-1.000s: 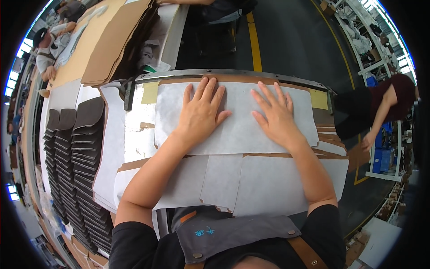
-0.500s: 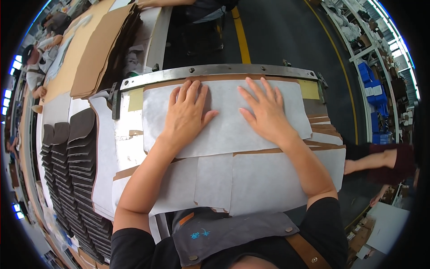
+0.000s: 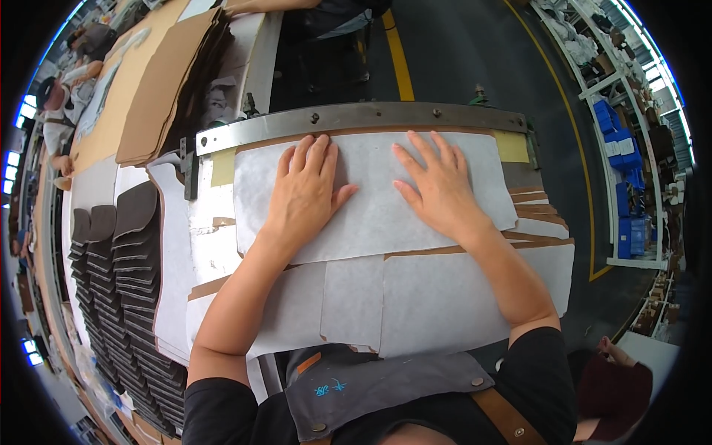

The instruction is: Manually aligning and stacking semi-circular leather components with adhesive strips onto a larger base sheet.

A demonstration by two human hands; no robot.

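Observation:
My left hand (image 3: pixel 305 185) lies flat on a white sheet with a brown edge (image 3: pixel 363 215), its fingers slightly apart and its thumb out to the side. On the same sheet, toward the right, rests my right hand (image 3: pixel 437 185), palm down with spread fingers. Both hands press on the sheet and grip nothing. Just beyond my fingertips a long metal bar (image 3: pixel 363 119) with bolts runs across, and the sheet's brown far edge lies along it. Nearer to me are more white pieces with brown edges (image 3: pixel 460 297), partly overlapping one another.
Rows of stacked dark grey pieces (image 3: pixel 137 245) stand at the left. Large brown sheets (image 3: pixel 167 89) are piled at the far left. To the right, a shelf rack (image 3: pixel 614 148) holds blue bins (image 3: pixel 619 141). Another person in a dark red top (image 3: pixel 615 386) is at the lower right.
The metal bar shows a broader face now, and fittings behind it stand higher. The sheet under my hands has shifted slightly left. At the right, the other person has moved nearer the lower edge.

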